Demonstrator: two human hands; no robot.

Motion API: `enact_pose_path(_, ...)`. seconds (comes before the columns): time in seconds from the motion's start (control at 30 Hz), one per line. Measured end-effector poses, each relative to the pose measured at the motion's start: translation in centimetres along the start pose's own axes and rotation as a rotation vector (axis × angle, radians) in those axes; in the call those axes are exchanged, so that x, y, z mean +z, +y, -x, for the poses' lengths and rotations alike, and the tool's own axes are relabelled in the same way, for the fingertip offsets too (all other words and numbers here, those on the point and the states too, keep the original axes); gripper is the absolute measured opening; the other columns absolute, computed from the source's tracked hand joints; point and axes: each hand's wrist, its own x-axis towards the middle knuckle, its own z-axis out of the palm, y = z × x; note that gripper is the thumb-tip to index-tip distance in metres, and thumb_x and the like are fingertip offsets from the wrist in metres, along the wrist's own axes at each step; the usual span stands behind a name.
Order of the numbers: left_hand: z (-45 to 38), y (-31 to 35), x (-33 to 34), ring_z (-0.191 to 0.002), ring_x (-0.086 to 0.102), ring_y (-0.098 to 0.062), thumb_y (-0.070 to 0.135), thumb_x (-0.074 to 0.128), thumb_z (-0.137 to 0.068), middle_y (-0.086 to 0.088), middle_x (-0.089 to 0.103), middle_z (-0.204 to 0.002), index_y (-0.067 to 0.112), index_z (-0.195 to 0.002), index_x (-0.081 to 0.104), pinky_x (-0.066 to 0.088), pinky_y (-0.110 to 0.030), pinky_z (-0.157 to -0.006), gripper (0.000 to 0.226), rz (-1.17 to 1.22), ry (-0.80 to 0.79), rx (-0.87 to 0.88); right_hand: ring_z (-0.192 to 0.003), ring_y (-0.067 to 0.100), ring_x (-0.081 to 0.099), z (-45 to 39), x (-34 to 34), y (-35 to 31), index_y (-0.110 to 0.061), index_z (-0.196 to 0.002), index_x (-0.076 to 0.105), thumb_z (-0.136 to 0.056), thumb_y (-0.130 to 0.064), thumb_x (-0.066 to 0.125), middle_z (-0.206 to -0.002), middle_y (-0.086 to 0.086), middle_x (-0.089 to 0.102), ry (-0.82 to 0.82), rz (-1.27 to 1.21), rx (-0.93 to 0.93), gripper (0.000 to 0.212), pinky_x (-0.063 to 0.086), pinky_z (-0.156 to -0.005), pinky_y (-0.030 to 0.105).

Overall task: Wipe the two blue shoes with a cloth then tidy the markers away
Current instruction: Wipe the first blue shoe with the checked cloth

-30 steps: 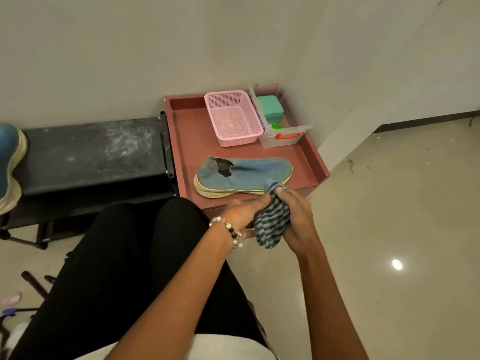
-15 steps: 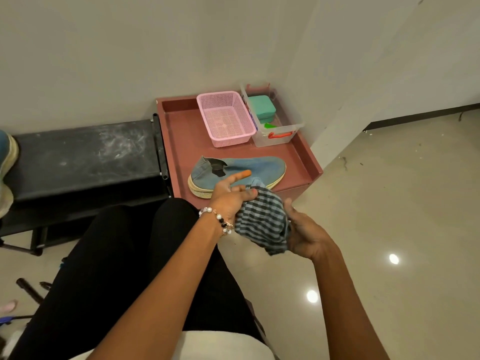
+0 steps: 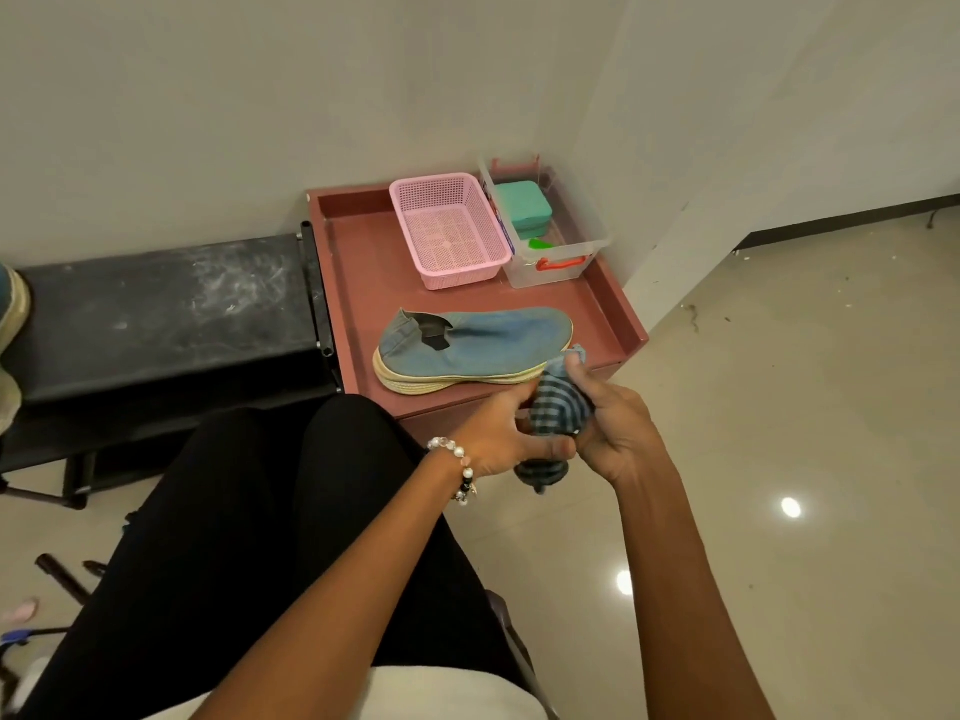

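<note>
striped cloth (image 3: 558,407) is bunched at frame centre, gripped by left hand (image 3: 511,433) and right hand (image 3: 615,423), fingers curled round it. blue shoe (image 3: 467,348) lies just above, on red tray (image 3: 363,283). risk: a loose wad may slip during wiping.

Second blue shoe (image 3: 13,324): cut off by the left edge, only its toe showing on the black bench (image 3: 156,309). Striped cloth (image 3: 558,407): mostly bunched out of sight between my left hand (image 3: 511,433) and right hand (image 3: 615,423). Clear box (image 3: 563,262), far right of the red tray (image 3: 618,314): contents too small to identify beyond a teal case (image 3: 522,207); no markers can be made out.
</note>
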Motion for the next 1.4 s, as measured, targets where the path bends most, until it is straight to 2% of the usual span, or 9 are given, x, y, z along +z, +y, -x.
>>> enact_pose_path(0.2, -0.6, -0.1, 0.1, -0.101, 0.066, -0.017, 0.012, 0.084, -0.059, -0.006, 0.067, -0.113, 0.011, -0.131, 0.05, 0.051, -0.034, -0.095, 0.079, 0.199, 0.082, -0.002, -0.083, 0.029, 0.071, 1.4, 1.4, -2.5, 0.002, -0.104, 0.066, -0.073, 0.002, 0.074, -0.095, 0.017, 0.072, -0.07, 0.445, -0.203, 0.032, 0.058, -0.068, 0.033)
enact_pose_path(0.4, 0.8, 0.1, 0.0, -0.093, 0.069, -0.025, 0.027, 0.067, -0.077, -0.017, 0.069, -0.11, 0.003, -0.115, 0.062, 0.057, -0.037, -0.081, 0.045, 0.634, 0.11, -0.108, -0.071, 0.014, 0.071, 1.5, 1.8, -2.5, -0.011, -0.093, 0.058, -0.072, 0.006, 0.074, -0.087, 0.005, 0.07, 0.028, 0.229, -0.245, 0.031, 0.057, -0.06, 0.027)
enact_pose_path(0.6, 0.5, -0.3, -0.8, -0.108, 0.062, -0.038, 0.035, 0.066, -0.077, -0.026, 0.063, -0.119, -0.005, -0.12, 0.058, 0.052, -0.047, -0.092, 0.059, 0.733, 0.268, -0.169, -0.091, 0.021, 0.069, 1.7, 1.0, -0.4, -0.013, -0.127, 0.05, -0.071, 0.016, 0.068, -0.111, 0.005, 0.066, -0.039, 0.086, -0.244, 0.066, 0.058, -0.074, 0.041)
enact_pose_path(0.73, 0.5, -0.7, -0.6, -0.091, 0.068, -0.03, 0.026, 0.07, -0.082, -0.019, 0.071, -0.101, 0.001, -0.097, 0.07, 0.054, -0.04, -0.086, 0.029, 0.666, 0.293, -0.244, -0.097, 0.019, 0.067, 1.9, 0.8, 0.7, -0.012, -0.138, 0.045, -0.073, 0.019, 0.065, -0.111, 0.0, 0.065, -0.041, 0.178, -0.311, 0.074, 0.055, -0.085, 0.044)
enact_pose_path(0.87, 0.3, -0.8, -0.6, -0.09, 0.068, -0.023, 0.004, 0.066, -0.085, -0.01, 0.073, -0.098, 0.011, -0.103, 0.069, 0.054, -0.037, -0.084, 0.02, 0.593, 0.331, -0.177, -0.093, 0.02, 0.067, 1.4, -0.3, 1.3, -0.022, -0.123, 0.055, -0.078, 0.012, 0.066, -0.096, -0.015, 0.067, 0.089, 0.355, -0.317, 0.058, 0.058, -0.075, 0.043)
enact_pose_path(1.03, 0.3, -0.3, -0.5, -0.089, 0.067, -0.022, -0.015, 0.058, -0.083, -0.007, 0.07, -0.103, 0.007, -0.113, 0.062, 0.055, -0.035, -0.08, 0.037, 0.682, 0.441, -0.128, -0.093, 0.021, 0.061, -0.1, -2.1, 4.7, -0.013, -0.135, 0.048, -0.082, -0.005, 0.067, -0.109, 0.001, 0.053, 0.456, 0.499, -0.28, 0.057, 0.056, -0.081, 0.04)
enact_pose_path(1.17, 0.3, -0.8, -0.8, -0.086, 0.068, -0.022, -0.007, 0.06, -0.086, -0.009, 0.07, -0.095, 0.007, -0.115, 0.062, 0.055, -0.035, -0.078, 0.032, 0.676, 0.497, -0.174, -0.084, 0.021, 0.06, 0.1, -2.1, 6.5, -0.005, -0.105, 0.063, -0.084, -0.049, 0.064, -0.1, 0.014, 0.065, 0.256, 0.189, 0.086, 0.049, 0.049, -0.071, 0.033)
enact_pose_path(1.27, 0.4, -0.5, -0.6, -0.082, 0.069, -0.019, -0.003, 0.061, -0.088, -0.007, 0.072, -0.091, 0.008, -0.111, 0.064, 0.056, -0.032, -0.073, 0.027, 0.694, 0.418, -0.175, -0.114, 0.028, 0.058, -0.3, -2.8, 7.8, -0.015, -0.122, 0.06, -0.076, -0.074, 0.051, -0.12, 0.012, 0.064, -0.041, 0.011, 0.239, 0.075, 0.046, -0.095, 0.043)
enact_pose_path(1.4, -0.2, -1.5, -1.2, -0.094, 0.067, -0.019, 0.006, 0.069, -0.085, -0.004, 0.071, -0.1, 0.012, -0.111, 0.067, 0.053, -0.037, -0.092, 0.027, 0.169, 0.469, -0.121, -0.115, 0.034, 0.058, -1.5, -3.3, 7.6, -0.008, -0.124, 0.057, -0.083, -0.058, 0.054, -0.126, 0.019, 0.059, -0.114, -0.217, 0.205, 0.065, 0.047, -0.096, 0.05)
